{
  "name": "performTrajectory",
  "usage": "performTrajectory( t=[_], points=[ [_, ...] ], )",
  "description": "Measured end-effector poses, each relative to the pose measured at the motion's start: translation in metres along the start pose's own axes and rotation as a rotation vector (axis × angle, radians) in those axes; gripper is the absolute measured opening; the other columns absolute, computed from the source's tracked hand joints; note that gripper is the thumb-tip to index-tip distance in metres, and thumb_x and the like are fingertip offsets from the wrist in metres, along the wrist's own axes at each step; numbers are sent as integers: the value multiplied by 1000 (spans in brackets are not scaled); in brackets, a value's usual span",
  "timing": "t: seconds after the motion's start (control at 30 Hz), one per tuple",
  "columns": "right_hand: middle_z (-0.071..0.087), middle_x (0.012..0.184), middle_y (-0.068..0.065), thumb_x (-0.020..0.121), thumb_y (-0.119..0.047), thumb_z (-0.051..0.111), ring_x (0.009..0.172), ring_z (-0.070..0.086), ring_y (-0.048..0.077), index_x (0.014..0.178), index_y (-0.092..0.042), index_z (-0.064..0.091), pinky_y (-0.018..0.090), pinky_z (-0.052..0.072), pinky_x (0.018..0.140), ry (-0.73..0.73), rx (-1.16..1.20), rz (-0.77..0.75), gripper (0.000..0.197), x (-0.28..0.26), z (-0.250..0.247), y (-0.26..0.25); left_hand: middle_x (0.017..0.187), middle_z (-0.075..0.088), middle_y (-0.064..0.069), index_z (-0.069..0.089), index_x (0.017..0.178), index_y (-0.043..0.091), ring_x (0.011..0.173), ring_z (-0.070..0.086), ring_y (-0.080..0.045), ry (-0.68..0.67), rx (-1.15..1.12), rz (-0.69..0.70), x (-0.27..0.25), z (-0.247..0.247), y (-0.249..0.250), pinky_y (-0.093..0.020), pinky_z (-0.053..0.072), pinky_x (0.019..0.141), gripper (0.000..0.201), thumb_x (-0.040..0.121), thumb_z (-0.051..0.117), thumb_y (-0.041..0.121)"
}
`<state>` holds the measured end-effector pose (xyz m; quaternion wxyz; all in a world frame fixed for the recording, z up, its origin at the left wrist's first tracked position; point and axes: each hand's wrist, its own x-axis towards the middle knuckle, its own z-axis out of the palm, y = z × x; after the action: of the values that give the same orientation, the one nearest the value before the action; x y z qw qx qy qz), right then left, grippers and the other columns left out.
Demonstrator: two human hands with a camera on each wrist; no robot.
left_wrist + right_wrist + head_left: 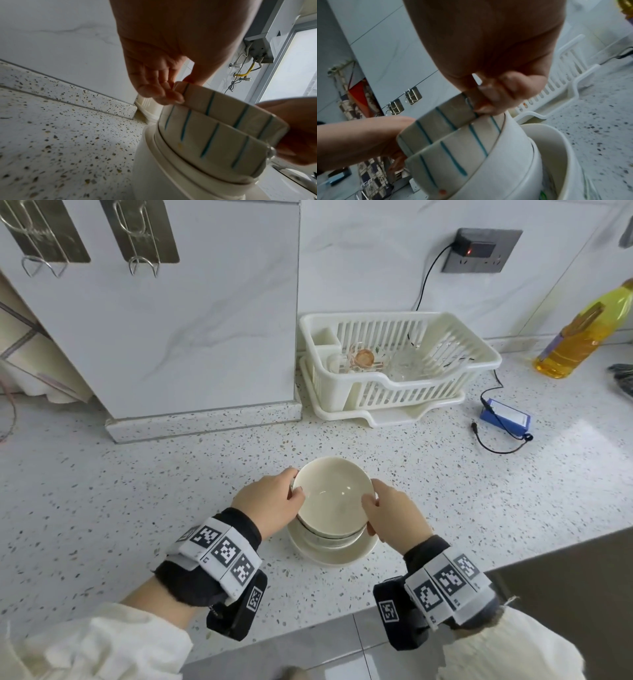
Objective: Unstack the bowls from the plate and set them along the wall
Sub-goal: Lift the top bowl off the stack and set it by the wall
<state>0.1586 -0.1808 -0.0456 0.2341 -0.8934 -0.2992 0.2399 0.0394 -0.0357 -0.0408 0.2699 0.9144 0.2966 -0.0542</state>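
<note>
Status: unstacking is at its first step; no bowl stands along the far wall yet.

Left hand pinches the left rim of the top bowl, thumb inside, fingers outside. The stack sits on the plate, near centre of the counter. The top bowl appears tilted, partly lifted from the bowl below. Right hand pinches the right rim.

Count: two blue-striped bowls, at least one plain white bowl beneath; one plate. Exact total cannot be told. Far right: one dish rack.
</note>
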Motion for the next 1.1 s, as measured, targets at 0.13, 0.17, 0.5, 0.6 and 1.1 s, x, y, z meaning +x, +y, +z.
performTrajectory(
  t=[0.13,0.17,0.5,0.6,1.1],
  points=[
    [68,73,20,88,-15,32,48,45,24,106,-8,52,41,53,63,47,-70,-68,28,1,-6,-3,64,50,0,48,105,15,63,49,-23,-18,-11,12,1,-1,-2,-29,34,51,21,91,36,24],
    [67,70,19,88,-15,32,45,44,21,109,-11,52,39,53,61,55,-73,-83,29,0,-8,-5,70,57,-2,47,117,16,67,55,-24,-19,-35,19,0,-3,-3,-30,39,56,29,92,36,24],
    [61,50,9,88,-8,34,36,53,22,117,-12,47,30,52,42,34,339,-113,32,-8,-7,-83,136,50,3,26,139,33,110,58,-19,239,-437,115,-14,-49,-35,-37,50,89,49,92,39,39],
    [62,53,10,91,-8,32,36,55,21,119,-11,45,26,51,40,-38,389,-106,31,1,19,-118,148,33,12,16,141,37,121,46,-10,295,-431,117,-21,-66,-72,-38,45,98,65,85,45,54],
    [61,53,14,91,-9,34,34,57,16,125,-4,48,23,51,38,-370,433,69,37,82,193,-241,150,21,10,0,142,36,121,46,-18,66,-271,-169,-33,-86,-286,-45,49,89,117,54,70,65]
  ],
)
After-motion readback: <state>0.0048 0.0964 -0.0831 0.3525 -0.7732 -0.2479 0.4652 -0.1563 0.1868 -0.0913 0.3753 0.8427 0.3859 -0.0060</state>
